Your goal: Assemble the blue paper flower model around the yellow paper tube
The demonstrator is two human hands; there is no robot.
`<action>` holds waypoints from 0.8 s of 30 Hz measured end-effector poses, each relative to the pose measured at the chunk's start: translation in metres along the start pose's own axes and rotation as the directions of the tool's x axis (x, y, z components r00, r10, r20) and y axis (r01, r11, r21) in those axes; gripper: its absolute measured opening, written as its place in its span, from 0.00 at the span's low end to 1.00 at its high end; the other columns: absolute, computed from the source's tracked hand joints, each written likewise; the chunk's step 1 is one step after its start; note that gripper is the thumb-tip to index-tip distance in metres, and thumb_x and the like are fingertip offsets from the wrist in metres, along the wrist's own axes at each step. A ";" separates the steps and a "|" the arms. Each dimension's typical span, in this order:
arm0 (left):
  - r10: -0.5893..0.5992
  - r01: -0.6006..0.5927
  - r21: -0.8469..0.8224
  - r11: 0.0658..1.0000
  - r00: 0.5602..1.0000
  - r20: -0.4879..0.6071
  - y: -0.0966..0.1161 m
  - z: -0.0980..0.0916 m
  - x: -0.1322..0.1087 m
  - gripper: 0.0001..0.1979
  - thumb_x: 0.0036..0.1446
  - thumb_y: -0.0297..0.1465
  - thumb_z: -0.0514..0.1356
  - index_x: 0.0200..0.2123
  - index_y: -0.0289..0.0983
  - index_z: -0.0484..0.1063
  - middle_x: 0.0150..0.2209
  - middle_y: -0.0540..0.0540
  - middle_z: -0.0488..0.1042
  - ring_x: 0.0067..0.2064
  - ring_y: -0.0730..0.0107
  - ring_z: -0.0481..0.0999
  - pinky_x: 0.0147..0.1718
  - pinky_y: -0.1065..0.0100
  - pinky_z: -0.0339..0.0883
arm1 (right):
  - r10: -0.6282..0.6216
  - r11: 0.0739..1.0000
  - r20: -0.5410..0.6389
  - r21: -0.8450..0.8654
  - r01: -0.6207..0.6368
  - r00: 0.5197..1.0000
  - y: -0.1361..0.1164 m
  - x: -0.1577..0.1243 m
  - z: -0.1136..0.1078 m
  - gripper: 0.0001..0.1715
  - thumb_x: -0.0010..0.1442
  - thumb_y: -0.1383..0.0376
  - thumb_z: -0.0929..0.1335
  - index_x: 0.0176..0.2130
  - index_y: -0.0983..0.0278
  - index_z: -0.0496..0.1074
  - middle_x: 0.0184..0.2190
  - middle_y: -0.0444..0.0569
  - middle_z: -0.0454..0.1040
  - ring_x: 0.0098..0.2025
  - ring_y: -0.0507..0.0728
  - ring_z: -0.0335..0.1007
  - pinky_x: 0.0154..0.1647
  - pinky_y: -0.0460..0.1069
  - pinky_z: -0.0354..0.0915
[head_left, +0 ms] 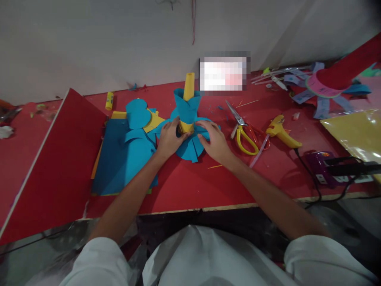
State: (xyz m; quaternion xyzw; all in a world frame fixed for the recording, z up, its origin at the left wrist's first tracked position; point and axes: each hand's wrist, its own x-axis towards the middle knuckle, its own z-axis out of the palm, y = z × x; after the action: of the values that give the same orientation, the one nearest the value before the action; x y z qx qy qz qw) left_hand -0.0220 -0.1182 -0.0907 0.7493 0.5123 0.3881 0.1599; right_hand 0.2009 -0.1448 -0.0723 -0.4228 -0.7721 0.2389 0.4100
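Note:
A blue paper flower (187, 113) stands upright on the red table in front of me, with a rolled yellow paper tube (189, 85) rising from its centre. Around its foot, blue petal strips (190, 150) spread flat. My left hand (170, 140) closes on the flower's yellow base, thumb in front and fingers at the side. Curved over the petals on the other side is my right hand (216, 143), its thumb and fingertips apart and close to the base. The far side of the base is hidden.
Blue paper pieces (138, 149) lie left beside a glue stick (109, 101) and a standing red board (56, 167). To the right are scissors (242, 129), a yellow glue gun (282, 132) with its cord, a purple box (321, 169) and a pink-and-red paper craft (324, 85). A blurred-out screen (224, 73) leans behind.

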 end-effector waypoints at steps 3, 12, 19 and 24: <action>-0.014 0.017 0.132 0.991 1.000 -0.021 0.002 0.001 -0.001 0.32 0.58 0.54 0.68 0.57 0.41 0.71 0.51 0.37 0.80 0.56 0.43 0.77 0.65 0.40 0.60 | -0.002 1.000 0.015 -0.021 0.003 1.000 0.000 -0.001 0.002 0.25 0.69 0.64 0.64 0.64 0.55 0.67 0.60 0.55 0.75 0.69 0.67 0.64 0.69 0.69 0.66; 0.011 -0.010 0.087 0.996 1.000 -0.017 0.003 0.001 0.001 0.32 0.58 0.57 0.67 0.55 0.42 0.73 0.48 0.40 0.81 0.53 0.47 0.79 0.63 0.45 0.62 | -0.014 0.999 0.047 -0.045 0.017 0.999 -0.001 -0.005 0.006 0.30 0.66 0.68 0.63 0.66 0.55 0.64 0.62 0.56 0.70 0.72 0.66 0.62 0.70 0.68 0.67; 0.046 -0.044 0.120 0.992 0.999 -0.017 0.006 0.000 -0.001 0.32 0.63 0.56 0.62 0.60 0.40 0.70 0.56 0.38 0.79 0.58 0.47 0.77 0.64 0.44 0.62 | -0.019 0.996 0.027 -0.084 0.022 0.999 0.000 -0.002 0.004 0.29 0.66 0.68 0.64 0.64 0.57 0.65 0.61 0.57 0.73 0.69 0.67 0.63 0.69 0.68 0.66; 0.043 -0.039 0.080 0.996 0.998 -0.048 0.009 -0.005 0.000 0.26 0.64 0.50 0.64 0.59 0.42 0.72 0.53 0.39 0.80 0.56 0.48 0.78 0.59 0.47 0.67 | -0.042 0.997 -0.012 -0.067 0.041 0.999 -0.001 0.000 -0.001 0.26 0.67 0.66 0.63 0.63 0.56 0.67 0.60 0.54 0.75 0.67 0.67 0.65 0.69 0.70 0.64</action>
State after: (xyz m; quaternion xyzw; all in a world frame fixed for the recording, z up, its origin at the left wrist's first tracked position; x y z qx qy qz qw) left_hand -0.0198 -0.1229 -0.0823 0.7553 0.5158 0.3893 0.1092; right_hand 0.2012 -0.1455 -0.0716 -0.4217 -0.7854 0.2014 0.4058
